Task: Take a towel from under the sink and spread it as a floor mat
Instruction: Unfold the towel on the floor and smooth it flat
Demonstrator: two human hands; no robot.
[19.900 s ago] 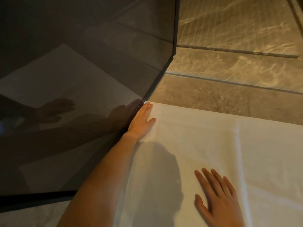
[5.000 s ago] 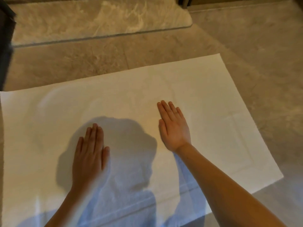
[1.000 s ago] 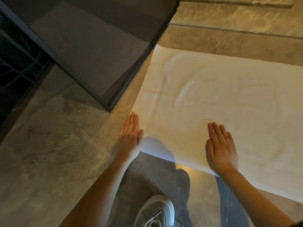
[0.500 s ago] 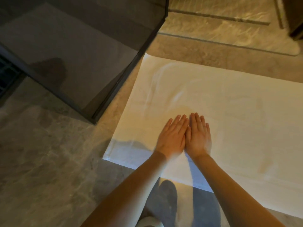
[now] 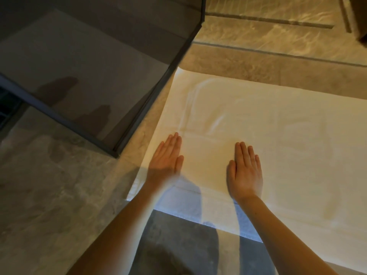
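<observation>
Towel [image 5: 278, 139], white and spread flat, covers the stone floor [image 5: 49, 195] across the middle and right of the view, running out past the right edge. Its left edge lies just beside the lower corner of a dark glass panel [image 5: 89, 66] that stands at the far left; whether the two touch there cannot be told. A few soft creases curve through the cloth near its far left corner.

Both hands press palm down on the towel, near its near edge. The left hand [image 5: 165, 159] sits close to the towel's left edge, its fingers straight and held together, thumb tucked alongside; it looks slightly blurred. The right hand [image 5: 245, 171] lies flat well apart from it toward the middle of the cloth, fingers straight and nearly closed up, thumb resting against the side. Neither hand holds anything.

Shadow from the person falls across the near edge of the towel and the floor between the forearms.
</observation>
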